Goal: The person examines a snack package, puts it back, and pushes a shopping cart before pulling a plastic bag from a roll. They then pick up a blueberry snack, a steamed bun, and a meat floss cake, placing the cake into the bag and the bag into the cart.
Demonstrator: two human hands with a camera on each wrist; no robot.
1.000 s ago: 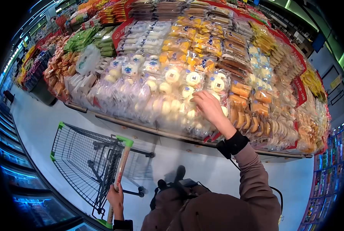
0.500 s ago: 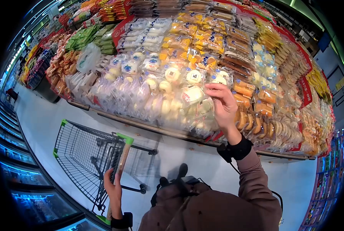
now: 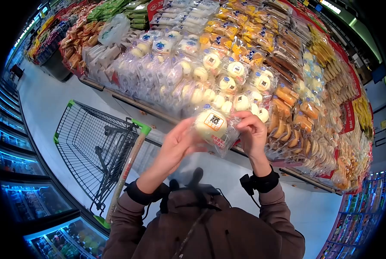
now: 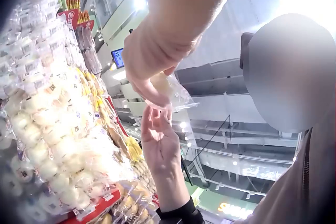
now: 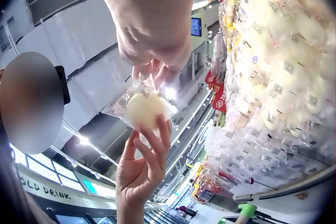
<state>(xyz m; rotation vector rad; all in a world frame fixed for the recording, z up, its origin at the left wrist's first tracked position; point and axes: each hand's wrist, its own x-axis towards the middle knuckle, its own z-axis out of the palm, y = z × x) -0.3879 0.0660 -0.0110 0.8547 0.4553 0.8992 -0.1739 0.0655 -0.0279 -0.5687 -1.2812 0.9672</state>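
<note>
Wrapped bun (image 3: 211,123) held up in front of the snack display (image 3: 141,106)
left hand (image 3: 174,144) grips one side, right hand (image 3: 254,134) pinches the wrapper (image 3: 223,143), green-trimmed cart (image 3: 96,149) off to the left

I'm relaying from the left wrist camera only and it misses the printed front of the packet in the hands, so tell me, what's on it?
Observer: The head view shows a large dark character with orange lines on the packet.
Operator: Any cart nearby?
Observer: Yes, a wire cart with green corners stands to the person's left.
Operator: And past that?
Observer: A row of blue-lit cabinets lies beyond the cart.
</note>
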